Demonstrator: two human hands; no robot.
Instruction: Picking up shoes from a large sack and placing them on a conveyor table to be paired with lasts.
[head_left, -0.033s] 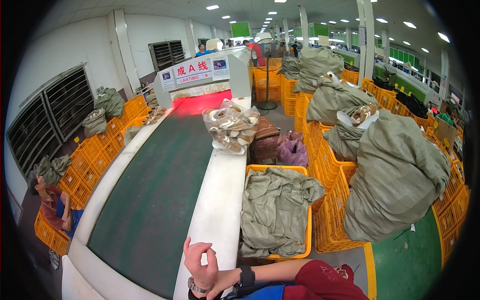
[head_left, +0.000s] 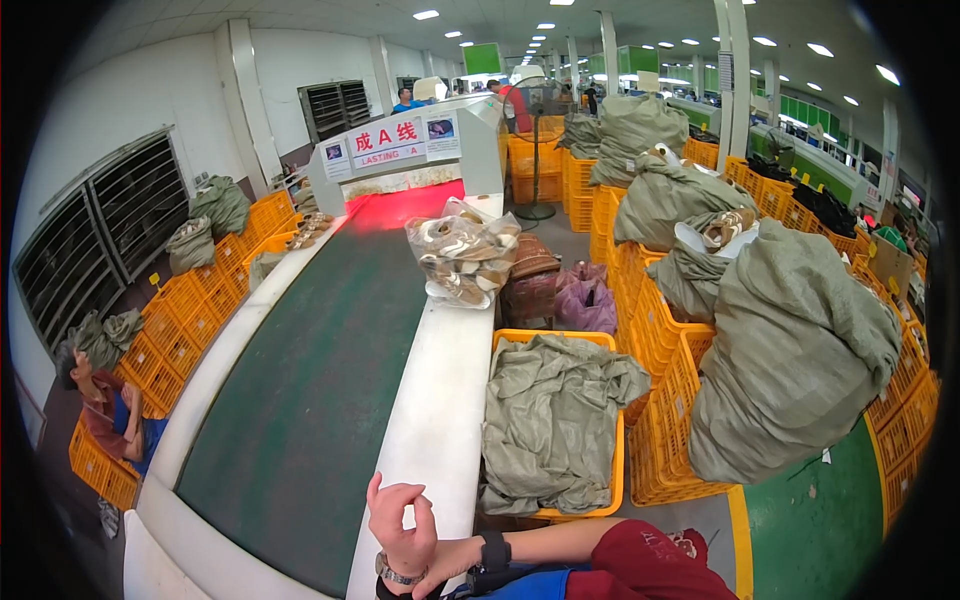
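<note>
You stand at the near end of a long conveyor whose dark green belt (head_left: 310,390) runs away from you between smooth white side rails (head_left: 440,400) toward a pale tunnel machine (head_left: 410,150) glowing red at its mouth. The hall is wide, with a white ceiling, rows of lights and a green painted floor (head_left: 820,530).

Only one of your hands (head_left: 400,530) shows clearly, at the bottom edge, resting on the white rail with a watch at its wrist. I cannot tell for certain whether it is your left or right. Its fingers (head_left: 385,505) are loosely curled, thumb and forefinger curving toward each other in an open ring, pinching nothing. A forearm with a black wristband (head_left: 493,550) lies across behind it, ending in a dark red sleeve (head_left: 640,565); its hand is hidden.

Well ahead of the fingers, on the same rail, sits a clear plastic bag (head_left: 465,255), crinkled and shiny, stuffed with pale tan shoe parts. Just to the right of the fingers stands an orange plastic lattice crate (head_left: 610,480) filled with crumpled grey-green woven sacks (head_left: 550,420). Farther right, a bulging full sack (head_left: 790,360) of the same cloth leans on stacked orange crates (head_left: 670,440). Beyond the belt to the left of the fingers, a seated person (head_left: 105,400) works among more orange crates.
</note>
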